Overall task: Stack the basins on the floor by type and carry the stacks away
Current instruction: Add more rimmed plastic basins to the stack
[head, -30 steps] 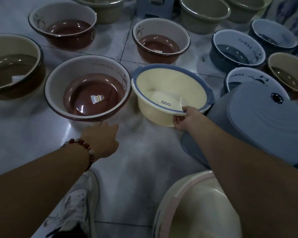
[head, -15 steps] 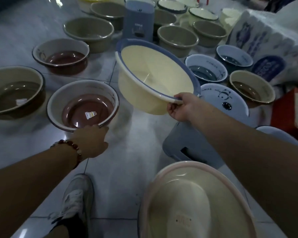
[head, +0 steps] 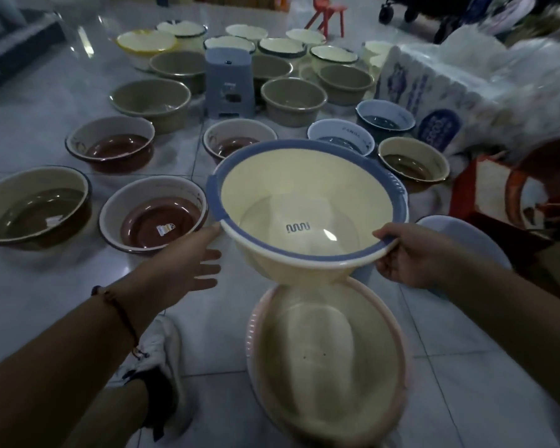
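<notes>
Your right hand (head: 411,255) is gripping the blue-rimmed basin (head: 307,205) at its 4 o'clock rim; your left hand (head: 188,265) is reaching open-fingered, touching 8 o'clock. Basin is hanging above the pink-rimmed basin (head: 327,360). Risk: one-sided hold is letting it tilt and slip.

glossy plastic cream basin (head: 291,202), shiny tiled floor (head: 29,137)
</notes>
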